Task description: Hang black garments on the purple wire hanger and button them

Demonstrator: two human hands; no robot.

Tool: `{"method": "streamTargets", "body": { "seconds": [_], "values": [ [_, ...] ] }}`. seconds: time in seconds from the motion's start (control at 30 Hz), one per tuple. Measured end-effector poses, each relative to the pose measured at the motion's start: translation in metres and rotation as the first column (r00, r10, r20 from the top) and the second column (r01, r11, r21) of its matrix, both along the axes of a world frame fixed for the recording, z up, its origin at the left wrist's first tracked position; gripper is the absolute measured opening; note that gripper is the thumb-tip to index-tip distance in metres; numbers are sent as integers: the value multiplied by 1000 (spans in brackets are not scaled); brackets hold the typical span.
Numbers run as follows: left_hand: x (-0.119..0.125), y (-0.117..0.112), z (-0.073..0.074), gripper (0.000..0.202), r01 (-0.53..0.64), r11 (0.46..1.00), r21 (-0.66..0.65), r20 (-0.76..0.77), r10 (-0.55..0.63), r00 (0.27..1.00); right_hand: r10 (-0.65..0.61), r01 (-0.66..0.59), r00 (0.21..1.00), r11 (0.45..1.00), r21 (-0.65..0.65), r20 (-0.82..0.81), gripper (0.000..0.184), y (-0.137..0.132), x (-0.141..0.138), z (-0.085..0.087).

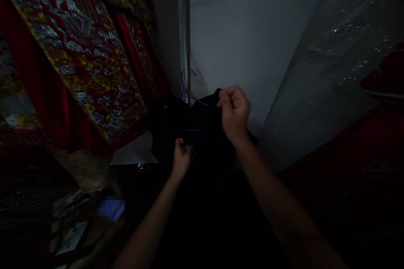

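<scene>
A black garment point(205, 134) hangs in front of me in dim light, low in the middle of the view. My right hand point(234, 111) is closed on its upper edge near the top. My left hand point(182, 157) is lower down, pinching a small dark part of the same cloth. A thin purple thread or hanger loop point(187, 88) shows just above the garment against the pale wall.
Red robes with gold and silver embroidery point(82, 50) hang close on the left. A grey plastic cover point(334, 71) drapes over another red garment on the right. A lit phone screen point(110, 209) and papers lie on a cluttered surface at lower left.
</scene>
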State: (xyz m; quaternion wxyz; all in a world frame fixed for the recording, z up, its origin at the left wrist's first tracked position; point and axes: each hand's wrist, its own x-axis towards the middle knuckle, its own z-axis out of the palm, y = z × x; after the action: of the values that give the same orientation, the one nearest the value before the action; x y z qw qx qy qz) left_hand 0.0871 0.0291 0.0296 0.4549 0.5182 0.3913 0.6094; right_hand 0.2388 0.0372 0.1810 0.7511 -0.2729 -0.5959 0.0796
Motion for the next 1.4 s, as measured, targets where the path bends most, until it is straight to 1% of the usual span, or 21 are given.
{"method": "streamTargets", "body": {
  "seconds": [0.07,0.13,0.2,0.27,0.37,0.43,0.5,0.57,0.67,0.73,0.83,0.87,0.93,1.0,1.03,1.1,1.17,1.23,1.27,1.33,1.4],
  "values": [
    [-3,-6,-29,30,7,999,-32,-64,-9,998,7,-5,980,1000,11,-200,18,-8,29,6],
    [-7,-6,-35,29,-50,999,18,-107,52,993,65,-72,903,997,0,-425,14,-21,57,3],
    [-10,1,-18,40,-169,979,113,-123,182,976,140,-211,765,977,-39,-629,11,-38,79,-10],
    [-10,16,9,59,-265,951,162,-122,286,951,192,-390,606,917,-78,-772,11,-55,92,-31],
    [-10,46,41,79,-297,949,105,-150,311,939,228,-595,403,801,-64,-886,13,-72,97,-75],
    [-12,65,47,72,-318,944,90,-150,329,932,206,-637,344,768,-66,-916,11,-76,93,-109],
    [-18,80,43,50,-338,936,102,-112,348,931,154,-663,335,739,-116,-930,8,-77,85,-141],
    [-29,88,37,29,-341,936,90,-58,346,936,99,-702,331,690,-176,-938,5,-76,76,-163],
    [-49,89,31,21,-367,930,32,31,366,930,83,-744,366,625,-237,-927,9,-72,63,-178],
    [-62,82,29,24,-394,919,-14,102,393,914,69,-727,422,622,-292,-904,11,-70,56,-180],
    [-81,59,22,28,-341,921,-188,302,385,872,58,-660,568,628,-412,-821,25,-68,42,-182],
    [-86,48,18,28,-271,922,-276,411,368,834,69,-630,636,621,-466,-768,35,-69,36,-184],
    [-93,22,5,27,-92,909,-408,625,351,698,74,-541,772,597,-592,-631,59,-70,23,-188],
    [-91,-6,-10,27,-17,893,-450,714,372,593,91,-448,871,551,-704,-483,70,-71,8,-191],
    [-86,-21,-18,26,-7,886,-464,718,380,584,140,-427,897,511,-746,-418,70,-71,0,-191],
    [-73,-48,-31,24,-38,861,-508,634,403,660,313,-447,887,394,-803,-339,68,-73,-14,-185],
    [-59,-73,-37,25,-158,885,-439,429,361,828,483,-489,819,303,-818,-311,70,-77,-29,-175],
    [-50,-92,-33,31,-185,958,-221,127,216,968,606,-514,756,314,-799,-248,65,-82,-40,-161],
    [-50,-99,-28,31,-147,983,-107,-35,144,989,656,-517,730,345,-783,-193,59,-84,-45,-154],
    [-53,-109,-15,24,-70,995,65,-299,87,950,724,-513,684,394,-763,-86,51,-87,-52,-143],
    [-62,-111,-4,19,-45,981,188,-418,122,900,744,-497,668,407,-766,-38,49,-86,-55,-137]
  ]
}}
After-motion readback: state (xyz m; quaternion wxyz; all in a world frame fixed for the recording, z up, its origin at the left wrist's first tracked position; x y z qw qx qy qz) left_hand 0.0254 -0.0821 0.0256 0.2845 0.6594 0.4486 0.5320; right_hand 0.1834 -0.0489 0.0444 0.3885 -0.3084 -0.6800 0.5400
